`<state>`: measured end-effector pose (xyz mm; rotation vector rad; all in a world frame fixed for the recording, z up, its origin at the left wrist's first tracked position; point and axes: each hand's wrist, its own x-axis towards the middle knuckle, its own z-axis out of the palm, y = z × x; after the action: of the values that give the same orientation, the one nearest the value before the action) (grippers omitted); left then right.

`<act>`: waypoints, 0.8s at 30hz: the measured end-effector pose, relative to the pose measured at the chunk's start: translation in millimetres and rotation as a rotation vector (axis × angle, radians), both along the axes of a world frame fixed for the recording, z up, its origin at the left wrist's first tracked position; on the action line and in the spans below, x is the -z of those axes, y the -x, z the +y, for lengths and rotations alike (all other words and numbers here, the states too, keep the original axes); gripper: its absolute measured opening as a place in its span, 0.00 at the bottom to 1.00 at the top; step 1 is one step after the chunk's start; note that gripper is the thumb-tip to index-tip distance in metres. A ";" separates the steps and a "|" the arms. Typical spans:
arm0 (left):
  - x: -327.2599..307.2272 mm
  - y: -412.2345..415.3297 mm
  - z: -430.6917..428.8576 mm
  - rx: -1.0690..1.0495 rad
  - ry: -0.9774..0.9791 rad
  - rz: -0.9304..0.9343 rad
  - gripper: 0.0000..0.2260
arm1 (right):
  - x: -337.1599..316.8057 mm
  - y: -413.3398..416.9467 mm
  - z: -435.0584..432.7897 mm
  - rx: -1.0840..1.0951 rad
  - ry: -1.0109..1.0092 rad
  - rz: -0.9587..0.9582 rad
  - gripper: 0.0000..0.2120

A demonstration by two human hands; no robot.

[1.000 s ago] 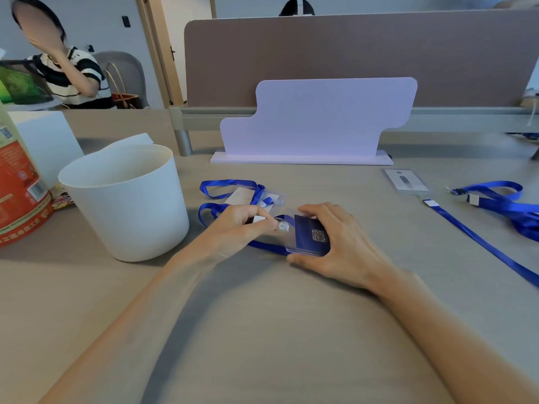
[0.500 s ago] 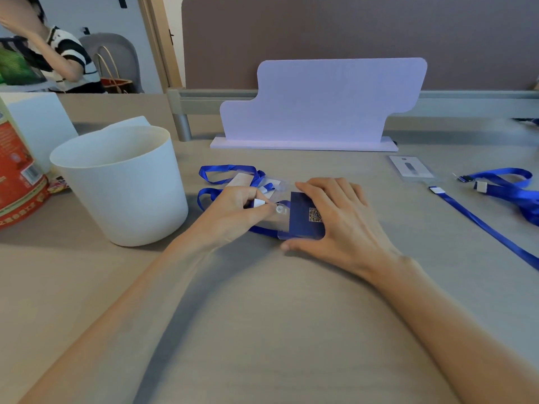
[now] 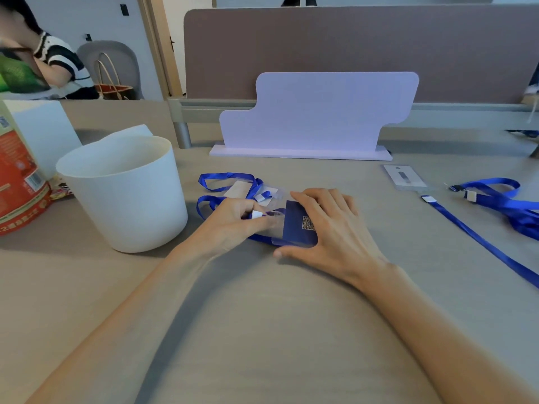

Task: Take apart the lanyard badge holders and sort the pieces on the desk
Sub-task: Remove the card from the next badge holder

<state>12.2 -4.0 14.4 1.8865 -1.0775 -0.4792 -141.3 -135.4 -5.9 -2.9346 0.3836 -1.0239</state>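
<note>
A clear badge holder (image 3: 294, 225) with a dark blue card inside lies on the desk at centre. My right hand (image 3: 332, 228) lies over it, fingers spread across the card and thumb against its near edge. My left hand (image 3: 233, 223) pinches the holder's clip end, where a white tab and the blue lanyard (image 3: 224, 179) join it. The lanyard loops away behind my left hand, over a second clear holder (image 3: 239, 189). At the right lie a separated clear holder (image 3: 404, 176) and loose blue lanyards (image 3: 501, 199).
A white bucket (image 3: 128, 193) stands just left of my left hand. A red carton (image 3: 17, 182) and a white box (image 3: 43, 132) sit at the far left. A lilac shaped board (image 3: 315, 112) stands behind, before the brown divider. Another person sits at the back left.
My hands have stayed on the badge holder, with the right fingers sliding a little further over the card. The view shifted slightly.
</note>
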 end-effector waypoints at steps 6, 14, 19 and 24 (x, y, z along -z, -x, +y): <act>-1.5 -1.6 -1.9 -0.041 0.008 -0.009 0.15 | -4.2 -0.8 4.8 -0.060 -0.031 -0.082 0.39; -5.4 -0.7 -0.6 -0.031 0.056 -0.001 0.14 | 0.5 11.8 -19.8 0.163 -0.319 0.015 0.42; 0.5 -2.7 -0.5 -0.019 0.078 -0.004 0.15 | 4.2 16.9 -29.0 0.299 -0.461 0.129 0.37; 3.1 -2.2 -3.6 0.008 0.122 -0.002 0.11 | -2.6 16.7 -26.4 0.301 -0.499 0.082 0.36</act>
<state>14.4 -7.6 11.2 1.7773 -1.0916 -0.4069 -158.0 -161.8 -3.3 -2.5147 0.9514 -0.6935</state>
